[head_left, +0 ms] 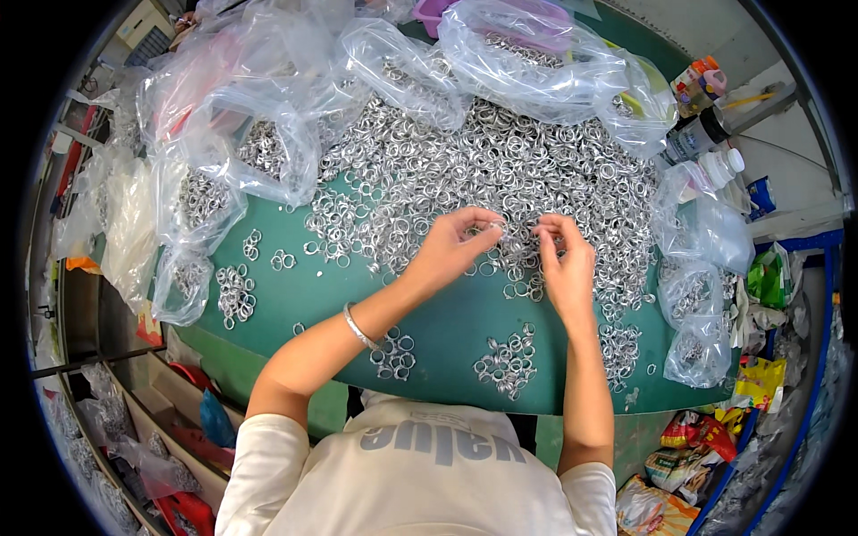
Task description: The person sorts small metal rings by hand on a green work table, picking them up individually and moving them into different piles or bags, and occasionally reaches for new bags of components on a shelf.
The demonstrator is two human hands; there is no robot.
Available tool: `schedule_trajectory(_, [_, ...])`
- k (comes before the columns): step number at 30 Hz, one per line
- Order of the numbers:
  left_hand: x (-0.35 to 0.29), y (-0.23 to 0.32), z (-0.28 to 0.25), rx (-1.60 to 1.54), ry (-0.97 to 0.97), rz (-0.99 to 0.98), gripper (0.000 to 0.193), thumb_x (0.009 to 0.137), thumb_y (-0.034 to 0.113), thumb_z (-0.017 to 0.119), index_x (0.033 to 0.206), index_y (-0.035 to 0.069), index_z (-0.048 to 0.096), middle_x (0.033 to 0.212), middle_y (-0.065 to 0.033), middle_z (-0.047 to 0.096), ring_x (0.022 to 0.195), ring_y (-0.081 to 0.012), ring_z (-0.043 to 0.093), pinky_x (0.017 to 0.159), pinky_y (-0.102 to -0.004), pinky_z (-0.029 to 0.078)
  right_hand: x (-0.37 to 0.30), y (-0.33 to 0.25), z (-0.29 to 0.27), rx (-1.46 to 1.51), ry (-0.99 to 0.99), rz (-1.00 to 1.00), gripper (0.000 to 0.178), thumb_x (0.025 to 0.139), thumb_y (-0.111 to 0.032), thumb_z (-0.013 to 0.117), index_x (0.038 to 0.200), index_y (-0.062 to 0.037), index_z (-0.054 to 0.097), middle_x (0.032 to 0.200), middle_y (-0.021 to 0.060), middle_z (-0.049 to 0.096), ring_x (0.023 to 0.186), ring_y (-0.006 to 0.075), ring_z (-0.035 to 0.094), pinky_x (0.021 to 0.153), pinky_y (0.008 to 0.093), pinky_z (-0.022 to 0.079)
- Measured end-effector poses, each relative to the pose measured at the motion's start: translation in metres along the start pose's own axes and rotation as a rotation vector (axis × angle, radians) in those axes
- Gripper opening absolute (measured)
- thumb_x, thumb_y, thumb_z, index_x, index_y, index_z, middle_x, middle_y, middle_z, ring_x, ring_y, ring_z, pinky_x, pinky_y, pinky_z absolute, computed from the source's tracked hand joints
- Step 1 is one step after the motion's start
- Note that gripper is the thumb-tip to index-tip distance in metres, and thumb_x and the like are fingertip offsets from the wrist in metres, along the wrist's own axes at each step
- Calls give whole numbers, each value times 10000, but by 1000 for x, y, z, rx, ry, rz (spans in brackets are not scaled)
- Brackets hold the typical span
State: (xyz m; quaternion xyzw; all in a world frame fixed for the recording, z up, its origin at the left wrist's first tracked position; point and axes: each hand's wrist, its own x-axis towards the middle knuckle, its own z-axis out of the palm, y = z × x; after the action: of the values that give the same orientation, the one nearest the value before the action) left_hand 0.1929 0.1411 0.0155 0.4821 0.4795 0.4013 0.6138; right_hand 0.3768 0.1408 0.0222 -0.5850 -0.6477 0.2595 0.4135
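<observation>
The one view looks from the wearer's head, steeply down past the pale shirt (402,491) onto the green desk (442,348) and out to its far side. It sits at close range, the left hand (454,246) and right hand (567,261) near mid-picture, and its wide fisheye lens bends straight edges toward a dark rim
</observation>
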Motion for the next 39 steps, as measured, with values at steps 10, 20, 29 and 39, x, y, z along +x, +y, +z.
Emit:
schedule_trajectory(10, [12,-10,-30,276,261,302,316,831,-38,599,1134,48,577,1044,-14,599,590,-28,482,516,-189,393,-53,17,-37,-362,-292,4,285,681,-7,732,937,-40,610,807,89,574,769,267,560,701,378,451])
schedule_trajectory(20, [-25,-31,9,815,-15,455,328,797,-16,595,1109,83,579,1079,-94,552,734,-292,598,636,-376,514,-65,35,-35,-281,-117,-53,118,757,16,633,868,-4,596,796,138,585,751,331,569,708,399,459])
schedule_trajectory(29, [-12,-37,7,555,-120,305,370,809,-83,570,1147,68,576,1035,-93,551,886,-196,599,700,-301,512,-71,26,-31,-502,-150,-110,133,765,-43,662,869,-6,587,851,139,560,853,327,551,767,408,436])
schedule_trajectory(39, [-16,-29,-16,-592,-312,-304,312,862,-98,512,1166,-40,555,1041,-91,607,932,-138,602,853,-273,513,-61,25,-46,1111,-146,719,258,883,23,458,1128,53,534,916,91,595,725,164,563,607,272,462])
